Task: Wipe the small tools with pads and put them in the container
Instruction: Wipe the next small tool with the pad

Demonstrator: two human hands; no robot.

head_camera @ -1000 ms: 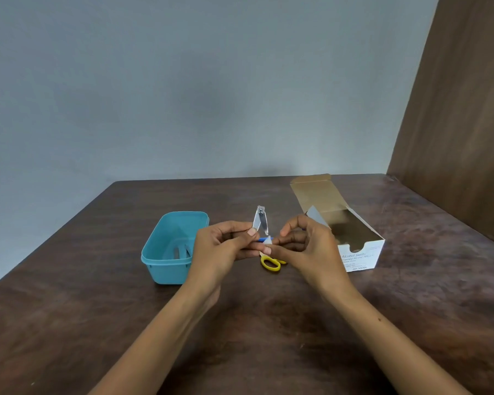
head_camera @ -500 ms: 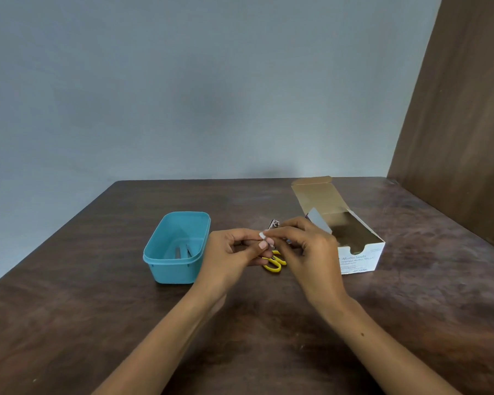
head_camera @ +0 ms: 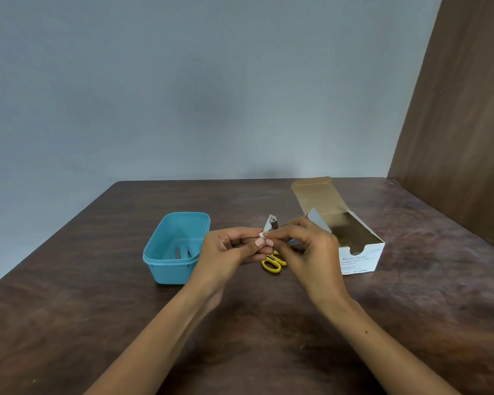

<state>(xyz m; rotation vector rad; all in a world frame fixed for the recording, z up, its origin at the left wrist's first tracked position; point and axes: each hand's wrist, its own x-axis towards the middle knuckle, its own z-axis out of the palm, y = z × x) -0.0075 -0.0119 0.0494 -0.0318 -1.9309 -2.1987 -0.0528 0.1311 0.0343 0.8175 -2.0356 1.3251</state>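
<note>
Nail clipper (head_camera: 271, 223), silvery metal, is held up above the desk (head_camera: 97, 309) between both hands. Left hand (head_camera: 228, 253) pinches its lower end in a closed grip together with a small white pad (head_camera: 261, 234), and right hand (head_camera: 308, 246) curls its fingers round the clipper's side. Teal container (head_camera: 174, 249) sits left of the hands with two slim metal tools inside. Yellow-handled scissors (head_camera: 273, 262) lie on the desk beneath the hands. At right stands an open white box (head_camera: 360, 258) printed "Alcohol Swabs"; smaller print is unreadable.
</note>
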